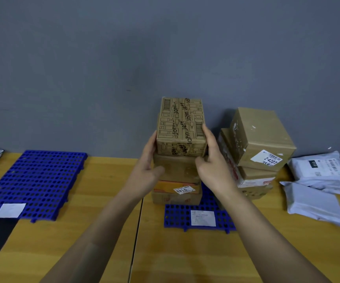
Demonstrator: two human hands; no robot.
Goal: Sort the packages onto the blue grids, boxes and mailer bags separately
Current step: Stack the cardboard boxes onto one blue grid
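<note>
Pressing the John Jeff box (181, 123) between straight, flat fingers, we are bracing it with our left hand (147, 168) on its left side and our right hand (212, 160) on its right, thumbs against the plain box (178, 167) beneath. It is topping the stack dead ahead, long axis running away from us, neither hand nearer. Under our wrists the blue grid (177, 216) is carrying the stack. The mailer bags (316, 193) are lying well beyond the right hand, and the other blue grid (36, 180) well beyond the left.

Matt printed cardboard box (181, 124), perforated blue plastic grid (35, 183), smooth wood-grain table (103, 231), glossy plastic mailer bags (316, 201).
</note>
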